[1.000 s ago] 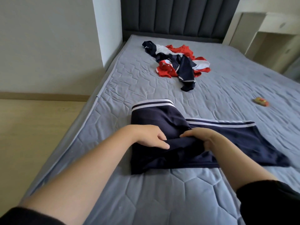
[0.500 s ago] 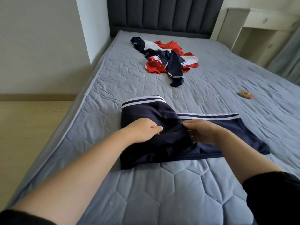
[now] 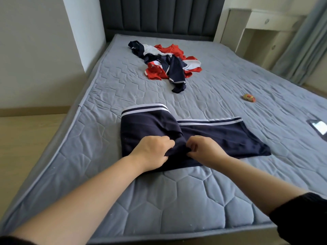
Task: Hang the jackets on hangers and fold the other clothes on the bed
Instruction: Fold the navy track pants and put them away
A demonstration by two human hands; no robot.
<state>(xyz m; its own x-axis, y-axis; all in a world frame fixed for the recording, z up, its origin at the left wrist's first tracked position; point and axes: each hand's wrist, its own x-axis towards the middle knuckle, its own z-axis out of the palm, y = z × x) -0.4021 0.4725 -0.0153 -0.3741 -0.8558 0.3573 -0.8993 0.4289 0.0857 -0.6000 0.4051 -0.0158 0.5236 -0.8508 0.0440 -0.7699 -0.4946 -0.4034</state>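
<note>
A navy garment with white stripes [image 3: 150,124] lies partly folded on the grey quilted bed [image 3: 177,200], its left part doubled over the rest. My left hand [image 3: 152,152] and my right hand [image 3: 203,150] sit close together at its near middle. Both pinch a raised fold of the navy cloth between fingers and thumb. Farther up the bed lies a crumpled heap of red, white and navy clothes [image 3: 166,64].
A small orange toy [image 3: 249,98] lies on the bed to the right, and a phone [image 3: 318,126] at the right edge. Dark padded headboard [image 3: 159,15] at the back, a pale cabinet [image 3: 261,32] and curtain at back right, wood floor [image 3: 26,138] on the left.
Both hands have drawn closer together and slightly toward me, bunching a fold of the navy cloth between them. The view has shifted so the phone now shows at the right.
</note>
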